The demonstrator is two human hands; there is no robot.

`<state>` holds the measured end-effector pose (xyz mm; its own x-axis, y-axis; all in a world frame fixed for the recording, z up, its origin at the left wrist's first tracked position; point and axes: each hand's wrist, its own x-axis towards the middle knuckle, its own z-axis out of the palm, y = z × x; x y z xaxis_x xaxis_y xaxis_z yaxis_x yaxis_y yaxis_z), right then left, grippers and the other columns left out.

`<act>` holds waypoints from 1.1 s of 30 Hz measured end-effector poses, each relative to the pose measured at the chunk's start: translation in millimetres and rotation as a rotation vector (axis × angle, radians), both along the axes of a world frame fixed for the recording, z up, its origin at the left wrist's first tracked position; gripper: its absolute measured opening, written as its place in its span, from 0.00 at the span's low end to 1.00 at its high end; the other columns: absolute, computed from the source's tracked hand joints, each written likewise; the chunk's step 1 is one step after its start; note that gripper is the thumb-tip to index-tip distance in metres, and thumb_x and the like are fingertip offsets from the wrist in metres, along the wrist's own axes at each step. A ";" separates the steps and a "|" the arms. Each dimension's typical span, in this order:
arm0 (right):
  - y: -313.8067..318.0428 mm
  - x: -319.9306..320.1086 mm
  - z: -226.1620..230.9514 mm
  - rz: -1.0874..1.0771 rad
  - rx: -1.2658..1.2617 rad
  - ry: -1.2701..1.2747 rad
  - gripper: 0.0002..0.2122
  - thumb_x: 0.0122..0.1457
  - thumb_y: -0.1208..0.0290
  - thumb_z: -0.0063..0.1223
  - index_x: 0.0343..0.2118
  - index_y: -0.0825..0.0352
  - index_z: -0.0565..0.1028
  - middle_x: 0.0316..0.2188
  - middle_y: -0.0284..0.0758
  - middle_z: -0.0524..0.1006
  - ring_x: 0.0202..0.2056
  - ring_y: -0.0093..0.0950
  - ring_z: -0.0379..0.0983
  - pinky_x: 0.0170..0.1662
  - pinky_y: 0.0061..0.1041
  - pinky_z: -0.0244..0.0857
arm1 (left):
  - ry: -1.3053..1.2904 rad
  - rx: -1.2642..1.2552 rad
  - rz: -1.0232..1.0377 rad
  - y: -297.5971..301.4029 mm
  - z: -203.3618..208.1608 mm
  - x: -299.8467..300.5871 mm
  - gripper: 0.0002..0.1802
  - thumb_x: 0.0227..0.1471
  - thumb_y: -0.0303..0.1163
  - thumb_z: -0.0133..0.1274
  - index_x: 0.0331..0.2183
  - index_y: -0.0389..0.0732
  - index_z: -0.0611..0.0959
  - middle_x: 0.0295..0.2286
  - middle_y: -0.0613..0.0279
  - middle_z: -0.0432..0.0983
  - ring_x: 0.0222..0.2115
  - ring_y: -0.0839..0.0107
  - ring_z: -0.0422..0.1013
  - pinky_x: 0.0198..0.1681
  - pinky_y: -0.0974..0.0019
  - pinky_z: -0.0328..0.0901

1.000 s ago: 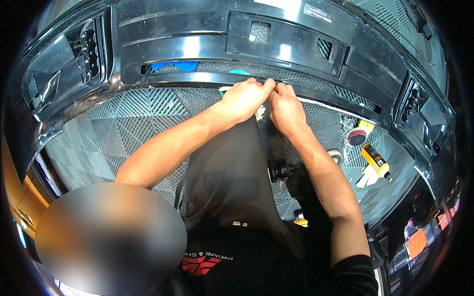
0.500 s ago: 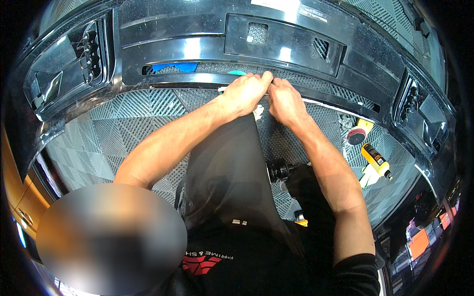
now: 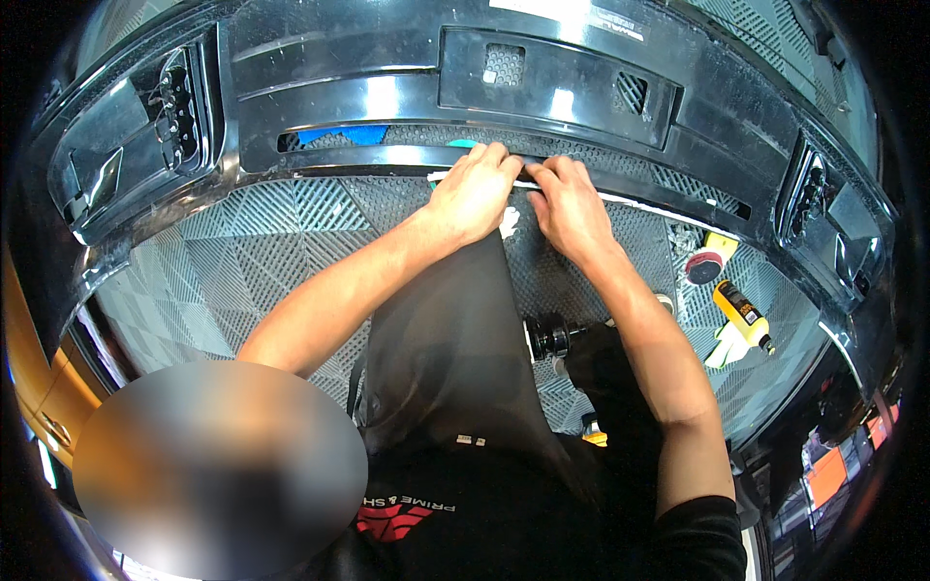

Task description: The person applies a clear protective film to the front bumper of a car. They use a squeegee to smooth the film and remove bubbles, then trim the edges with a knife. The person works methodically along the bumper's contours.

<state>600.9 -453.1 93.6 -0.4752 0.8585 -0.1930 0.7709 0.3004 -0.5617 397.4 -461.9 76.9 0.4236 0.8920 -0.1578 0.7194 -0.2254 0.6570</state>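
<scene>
Slightly apart now, the left hand (image 3: 472, 194) and right hand (image 3: 570, 208) leave a gap between them that was closed half a second ago, when they met at the fingers. A piece of the white strip (image 3: 635, 203) shows in that gap; its left end pokes out beyond the left hand, and on the right it runs along the near edge of the black car bumper (image 3: 334, 85), which spans the scene from left to right.

Left fingers lie bent over the bumper's near bar, just right of its middle; whether they are clamped on the bar or the strip, I cannot tell, since the back of the hand covers them. Right thumb and forefinger lie close about the strip (it may be pinched, but the contact is too small to judge).

Through the long slot, far of the bar, show a blue cloth (image 3: 354, 135) and part of a teal round thing (image 3: 465, 143), near the left hand. To the right, on the grey tiled floor (image 3: 242, 257), a dark red round pad (image 3: 703, 267), a yellow bottle (image 3: 742, 310) on its side and a pale green cloth (image 3: 728, 346) lie close together.
</scene>
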 end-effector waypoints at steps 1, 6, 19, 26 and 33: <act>-3.6 1.6 -4.2 0.014 -0.005 -0.020 0.14 0.61 0.76 0.59 0.49 0.69 0.82 0.44 0.42 0.78 0.49 0.43 0.75 0.55 0.43 0.73 | 0.055 -0.007 -0.030 -1.9 -0.6 1.4 0.18 0.51 0.22 0.59 0.46 0.33 0.83 0.44 0.45 0.78 0.49 0.47 0.74 0.56 0.50 0.70; -10.6 7.5 -14.8 0.038 0.007 -0.106 0.12 0.63 0.75 0.59 0.49 0.69 0.84 0.42 0.41 0.79 0.47 0.43 0.76 0.52 0.42 0.74 | 0.290 0.021 -0.241 7.1 5.3 14.6 0.14 0.54 0.28 0.57 0.41 0.31 0.88 0.42 0.46 0.80 0.48 0.53 0.77 0.52 0.53 0.73; 10.3 6.1 -7.7 0.131 -0.027 -0.176 0.04 0.58 0.76 0.61 0.35 0.69 0.81 0.37 0.43 0.78 0.45 0.45 0.77 0.50 0.45 0.75 | 0.278 0.084 -0.322 21.1 5.5 11.9 0.11 0.55 0.29 0.57 0.37 0.33 0.86 0.37 0.47 0.83 0.43 0.53 0.81 0.49 0.53 0.77; 15.1 3.3 -0.1 0.129 -0.087 -0.170 0.07 0.54 0.81 0.58 0.36 0.70 0.80 0.41 0.44 0.80 0.48 0.45 0.78 0.53 0.44 0.75 | 0.261 0.061 -0.317 20.8 1.0 10.1 0.11 0.54 0.28 0.56 0.38 0.31 0.85 0.38 0.45 0.82 0.43 0.50 0.80 0.49 0.52 0.76; 4.9 15.5 -4.6 0.072 -0.027 -0.053 0.10 0.57 0.78 0.59 0.42 0.70 0.82 0.43 0.43 0.79 0.49 0.44 0.76 0.53 0.43 0.74 | 0.138 0.006 -0.184 13.7 0.4 5.6 0.09 0.51 0.23 0.56 0.37 0.34 0.84 0.39 0.46 0.82 0.45 0.47 0.79 0.52 0.49 0.73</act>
